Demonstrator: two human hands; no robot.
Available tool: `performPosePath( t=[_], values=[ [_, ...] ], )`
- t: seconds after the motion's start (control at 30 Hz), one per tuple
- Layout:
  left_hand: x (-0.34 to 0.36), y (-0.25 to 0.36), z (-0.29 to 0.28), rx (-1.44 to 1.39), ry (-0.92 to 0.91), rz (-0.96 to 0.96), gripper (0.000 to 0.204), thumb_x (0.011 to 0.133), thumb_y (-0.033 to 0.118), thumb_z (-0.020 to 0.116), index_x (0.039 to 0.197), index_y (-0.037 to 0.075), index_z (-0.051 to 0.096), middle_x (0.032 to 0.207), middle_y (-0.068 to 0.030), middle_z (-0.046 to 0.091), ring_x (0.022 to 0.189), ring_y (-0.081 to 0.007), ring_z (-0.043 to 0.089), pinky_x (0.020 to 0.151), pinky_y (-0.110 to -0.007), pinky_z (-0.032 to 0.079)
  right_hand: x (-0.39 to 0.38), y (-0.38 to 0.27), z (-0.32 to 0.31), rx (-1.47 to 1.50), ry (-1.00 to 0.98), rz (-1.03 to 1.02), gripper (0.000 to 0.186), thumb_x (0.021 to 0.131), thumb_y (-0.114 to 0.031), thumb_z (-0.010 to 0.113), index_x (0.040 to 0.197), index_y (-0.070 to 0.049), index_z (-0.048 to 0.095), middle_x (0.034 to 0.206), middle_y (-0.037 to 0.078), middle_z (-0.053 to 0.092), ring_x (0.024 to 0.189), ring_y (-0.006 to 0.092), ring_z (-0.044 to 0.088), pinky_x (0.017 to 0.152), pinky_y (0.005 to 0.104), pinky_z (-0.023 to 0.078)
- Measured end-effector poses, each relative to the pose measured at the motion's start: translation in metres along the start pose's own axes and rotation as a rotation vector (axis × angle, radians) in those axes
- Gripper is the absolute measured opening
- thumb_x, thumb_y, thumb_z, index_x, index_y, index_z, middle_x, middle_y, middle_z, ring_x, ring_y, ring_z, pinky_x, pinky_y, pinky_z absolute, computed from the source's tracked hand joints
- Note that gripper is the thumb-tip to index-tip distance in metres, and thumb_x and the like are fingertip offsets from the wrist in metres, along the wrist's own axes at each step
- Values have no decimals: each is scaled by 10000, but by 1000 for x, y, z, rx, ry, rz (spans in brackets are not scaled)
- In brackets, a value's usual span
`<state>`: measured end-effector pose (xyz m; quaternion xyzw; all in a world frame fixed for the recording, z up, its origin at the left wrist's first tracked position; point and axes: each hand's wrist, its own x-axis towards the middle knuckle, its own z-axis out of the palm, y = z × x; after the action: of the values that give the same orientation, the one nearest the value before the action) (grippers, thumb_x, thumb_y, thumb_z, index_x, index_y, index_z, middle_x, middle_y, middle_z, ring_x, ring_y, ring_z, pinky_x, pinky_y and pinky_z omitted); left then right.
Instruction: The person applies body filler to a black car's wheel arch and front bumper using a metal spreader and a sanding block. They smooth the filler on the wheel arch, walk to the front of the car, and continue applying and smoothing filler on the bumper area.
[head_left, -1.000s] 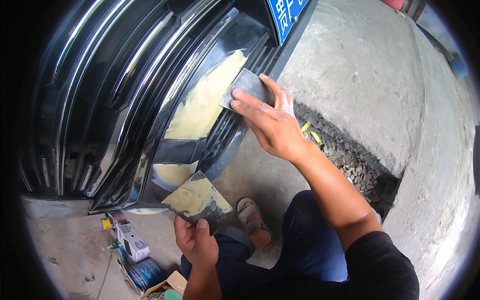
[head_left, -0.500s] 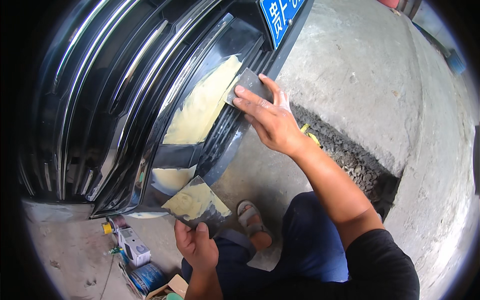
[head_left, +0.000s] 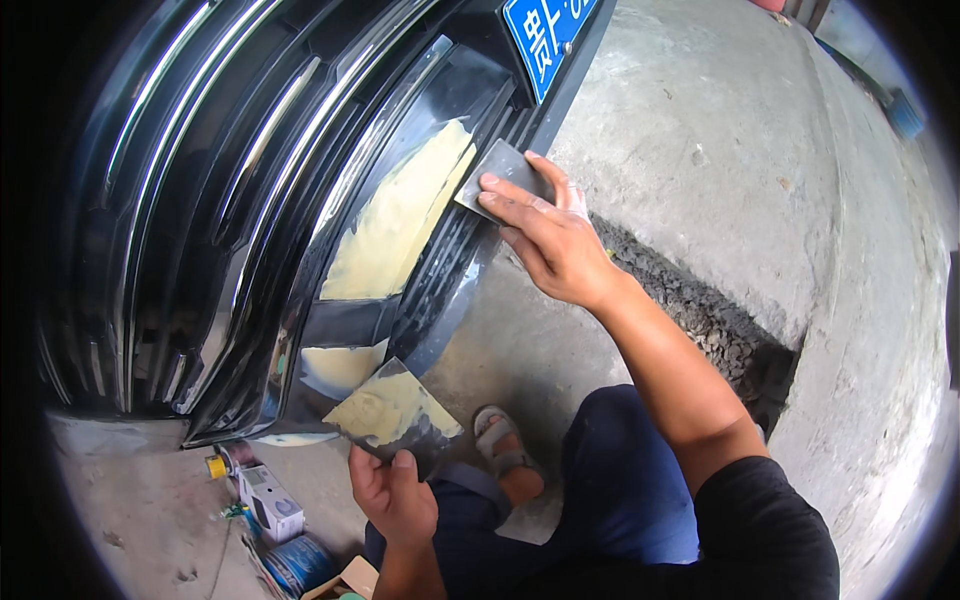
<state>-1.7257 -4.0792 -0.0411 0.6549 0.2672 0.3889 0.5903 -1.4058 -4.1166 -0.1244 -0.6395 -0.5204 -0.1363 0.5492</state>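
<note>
My right hand (head_left: pixel 545 225) grips a flat grey scraper (head_left: pixel 495 180), its edge at the right border of a long cream putty patch (head_left: pixel 395 215) on a black car bumper (head_left: pixel 350 320). Two fingers lie over the scraper. Lower down, my left hand (head_left: pixel 390 485) holds a square dark mixing plate (head_left: pixel 395 420) by its lower edge, with cream putty spread over it. A smaller putty patch (head_left: pixel 340 365) shows on the bumper just above the plate.
A blue number plate (head_left: pixel 545 35) sits at the top. Concrete floor (head_left: pixel 700 140) has a rough gravel-filled trench (head_left: pixel 730 350). At lower left lie a white box (head_left: pixel 270 500), a yellow-capped container (head_left: pixel 220 465), a blue can (head_left: pixel 300 565) and cardboard (head_left: pixel 355 580). My sandalled foot (head_left: pixel 500 445) is below.
The bumper and putty patches sit slightly lower in the picture. My right hand with the scraper has shifted slightly right and upward along the patch edge. My left hand still holds the plate.
</note>
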Motion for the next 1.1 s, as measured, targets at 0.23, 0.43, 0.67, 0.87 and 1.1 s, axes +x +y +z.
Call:
performPosePath(
  t=[0.23, 0.43, 0.67, 0.87, 1.1],
  values=[
    [0, 0, 2, -8, -23, -5, 542, 926, -68, 502, 1451, -117, 375, 1390, -216, 549, 1302, -270, 535, 1120, -395, 392, 12, 1, 0, -32, -7, 22, 477, 895, -46, 654, 1349, -189, 616, 1478, -18, 560, 1380, 485, 382, 1100, 601, 322],
    [1, 3, 5, -9, -4, 2, 541, 930, -58, 512, 1453, -97, 380, 1354, -191, 579, 1283, -248, 551, 1114, -383, 403, 7, -22, -10, -23, 33, 131, 465, 939, -13, 595, 1399, -41, 537, 1419, 151, 586, 1326, 338, 541, 1182, 549, 281],
    [-1, 1, 4, -40, 31, 32, 569, 919, -46, 534, 1467, -74, 382, 1358, -173, 585, 1282, -243, 555, 1126, -386, 399, 13, -71, 6, 22, -23, 327, 499, 949, -78, 592, 1442, -94, 517, 1489, 146, 527, 1336, 418, 472, 1146, 536, 339],
    [4, 6, 5, -189, -31, 51, 598, 916, -34, 534, 1492, -46, 375, 1437, -164, 532, 1335, -259, 518, 1152, -414, 387, -27, -111, 22, 181, -175, 393, 523, 939, -86, 596, 1453, -125, 506, 1524, 84, 509, 1366, 447, 437, 1086, 614, 358],
    [9, 18, 21, -398, 37, -89, 559, 957, -31, 501, 1497, -35, 356, 1466, -167, 499, 1348, -257, 504, 1155, -427, 382, -49, -131, -34, 1108, -251, 328, 453, 970, -142, 668, 1404, -61, 568, 1448, 105, 577, 1395, 315, 467, 1150, 442, 373]
  ],
)
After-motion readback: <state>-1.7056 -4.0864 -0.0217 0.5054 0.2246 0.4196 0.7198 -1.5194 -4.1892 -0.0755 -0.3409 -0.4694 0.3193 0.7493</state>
